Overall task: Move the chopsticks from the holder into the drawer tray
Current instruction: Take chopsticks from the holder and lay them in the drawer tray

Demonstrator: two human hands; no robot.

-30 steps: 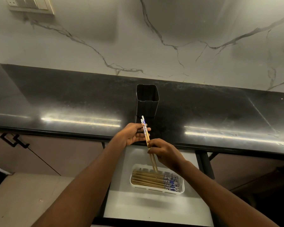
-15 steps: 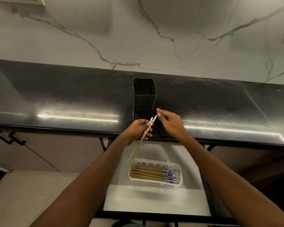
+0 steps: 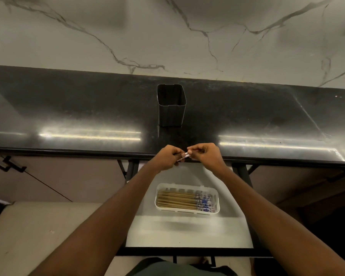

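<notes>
Both hands are meeting just in front of the holder (image 3: 171,108), over the near edge of the counter (image 3: 78,108). The left hand (image 3: 168,158) is curling round the held chopsticks (image 3: 184,155). The right hand (image 3: 205,154) is pinching their patterned end between thumb and fingertip. Only that end is showing, with the shafts hiding behind the left hand, so I cannot tell the count. Nothing is poking out of the holder, so it is probably emptied.

Step in hand, as I am reading it: squaring the ends before laying the sticks down. To do it well, the right hand should be tapping the tips level while the left is gripping loosely. Then the sticks should be turning flat, patterned ends rightward like the bundle (image 3: 179,200) lying in the tray (image 3: 217,198). The tray is sitting below and nearer than the holder. Letting go low is keeping sticks from bouncing over the rim.

The counter is black and glossy and is reflecting light strips on either side of the holder. A veined marble wall (image 3: 147,36) is rising behind the holder. A white drawer (image 3: 187,232) is standing open below and in front of it. A cabinet handle (image 3: 6,164) is showing far left of the holder, lower down.
</notes>
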